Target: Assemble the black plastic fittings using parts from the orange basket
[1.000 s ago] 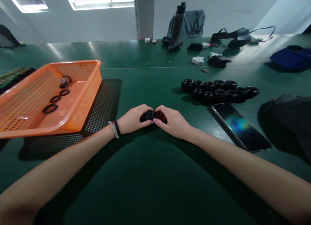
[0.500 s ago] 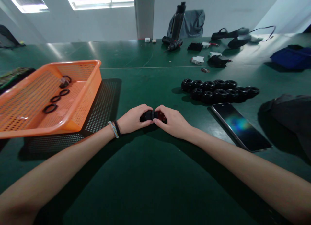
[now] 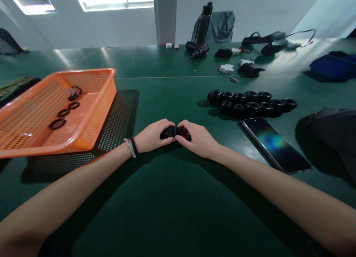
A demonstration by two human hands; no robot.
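Note:
Both of my hands meet low over the table in the middle of the head view. Between the thumb and fingers of my left hand (image 3: 152, 136) is a small glossy black part (image 3: 168, 132). My right hand (image 3: 198, 139) pinches a dark part with a reddish-brown sheen (image 3: 184, 132). The two parts lie end to end and seem to touch; whether they are joined I cannot tell. Fingers hide much of both.
An orange basket (image 3: 109, 96) holding several black rings (image 3: 58, 123) stands at left. To the right are rows of glossy black round parts (image 3: 252, 108), a phone (image 3: 274, 144) and a dark cloth item (image 3: 330, 131). A power drill (image 3: 199, 51) lies at the back.

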